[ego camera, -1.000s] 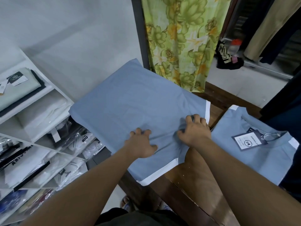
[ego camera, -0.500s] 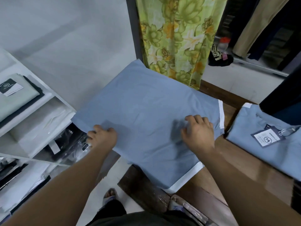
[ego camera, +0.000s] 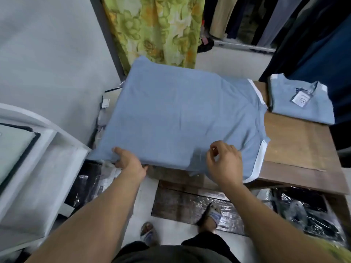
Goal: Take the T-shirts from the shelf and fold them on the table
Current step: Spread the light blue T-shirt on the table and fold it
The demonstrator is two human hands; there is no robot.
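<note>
A light blue T-shirt (ego camera: pixel 182 114) with white sleeve trim lies spread over the wooden table (ego camera: pixel 296 145), its left part hanging past the table's edge. My left hand (ego camera: pixel 129 162) grips the shirt's near left hem, thumb on top and fingers under the cloth. My right hand (ego camera: pixel 224 164) hovers just over the near edge with fingers loosely curled, holding nothing. A second light blue T-shirt (ego camera: pixel 303 105), folded, with a paper tag, lies at the table's far right.
A white shelf (ego camera: pixel 47 168) with folded garments stands at the left. Plastic-wrapped packs (ego camera: pixel 307 215) lie under the table and beside the shelf. A green floral curtain (ego camera: pixel 157 29) hangs behind; dark clothes hang at the right. My feet stand below.
My left hand slid from the shirt's middle to its near left hem and took hold. My right hand lifted off the cloth. The view shifted back and downward.
</note>
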